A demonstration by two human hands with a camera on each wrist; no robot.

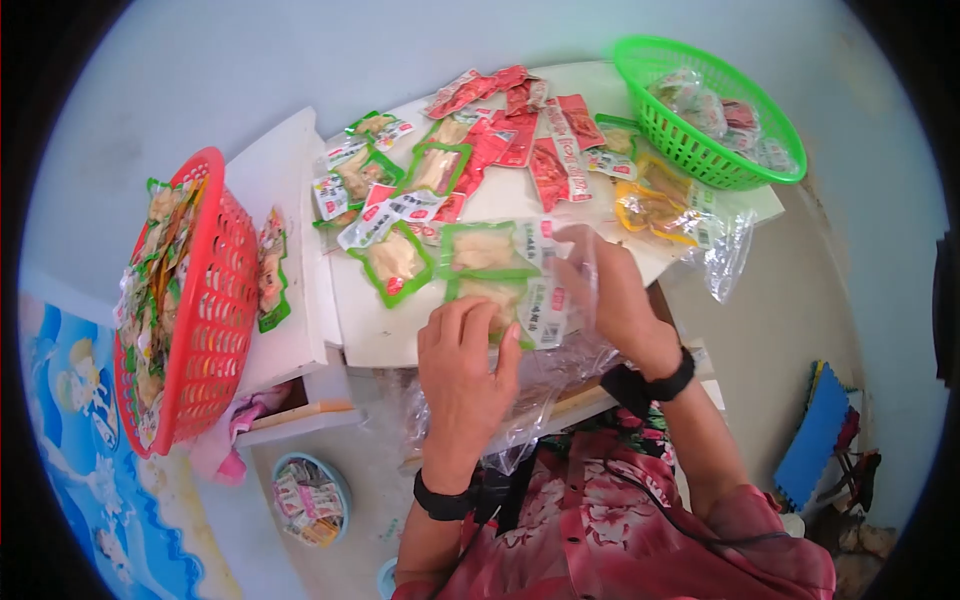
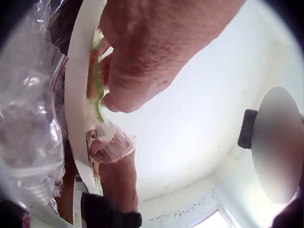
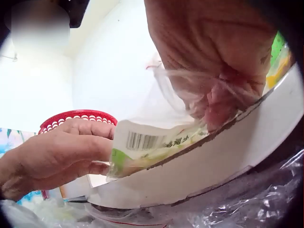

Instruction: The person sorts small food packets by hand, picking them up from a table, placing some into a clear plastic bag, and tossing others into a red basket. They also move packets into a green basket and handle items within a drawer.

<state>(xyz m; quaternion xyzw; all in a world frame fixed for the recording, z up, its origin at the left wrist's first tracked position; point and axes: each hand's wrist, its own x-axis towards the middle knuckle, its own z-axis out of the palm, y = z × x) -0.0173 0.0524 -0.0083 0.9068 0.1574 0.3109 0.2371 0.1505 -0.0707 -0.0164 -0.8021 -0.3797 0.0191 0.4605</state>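
Two green-edged food packets (image 1: 482,250) lie side by side at the table's front, inside a clear plastic bag (image 1: 585,310). My left hand (image 1: 462,365) rests on the near packet, fingertips and thumb at its left and front edges. In the right wrist view those left fingers (image 3: 90,142) touch the packet's end. My right hand (image 1: 612,280) reaches into the bag's mouth with curled fingers and grips the printed end of the packets. Clear film covers the right fingertips (image 2: 114,148) in the left wrist view.
Green-edged packets (image 1: 395,262) and red packets (image 1: 520,135) are spread behind. A green basket (image 1: 720,165) stands at the back right, a red basket (image 1: 215,300) at the left, both holding packets. More clear bags (image 1: 520,410) lie at the front edge. A small bin (image 1: 345,500) stands below.
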